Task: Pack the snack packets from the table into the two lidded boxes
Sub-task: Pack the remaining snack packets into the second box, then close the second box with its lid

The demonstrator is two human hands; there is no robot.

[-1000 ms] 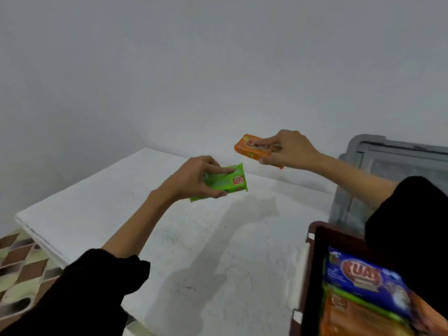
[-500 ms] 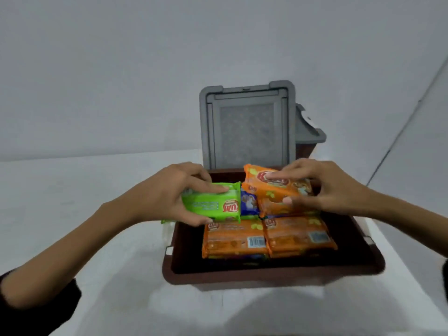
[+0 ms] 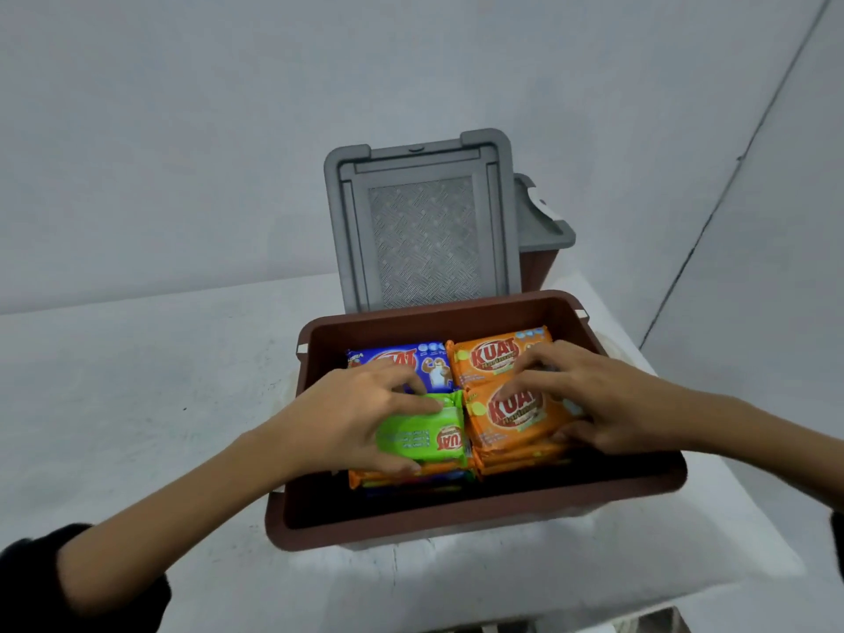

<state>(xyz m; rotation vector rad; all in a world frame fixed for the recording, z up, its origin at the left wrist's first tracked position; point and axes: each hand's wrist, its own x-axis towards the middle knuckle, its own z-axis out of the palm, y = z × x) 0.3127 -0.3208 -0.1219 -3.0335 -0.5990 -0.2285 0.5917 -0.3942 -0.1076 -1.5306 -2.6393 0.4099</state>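
Table [image 3: 137, 381] is topped by the box [image 3: 456, 518], its lid [image 3: 424, 230] propped upright beyond both hands. Inside the box, the green packet [image 3: 424, 438] is pinched between thumb and fingers of the left hand [image 3: 347, 418]; just right of that grip, the orange packet [image 3: 511, 418] is clasped by the right hand [image 3: 607, 404], fingers curled. A blue packet [image 3: 411, 360] lies beyond.

Black sleeves [image 3: 27, 587], bare left grip [image 3: 347, 418], bare right grip [image 3: 607, 404]

Upright lid [image 3: 422, 230] stands behind the box [image 3: 456, 523]; its front strip lies free.
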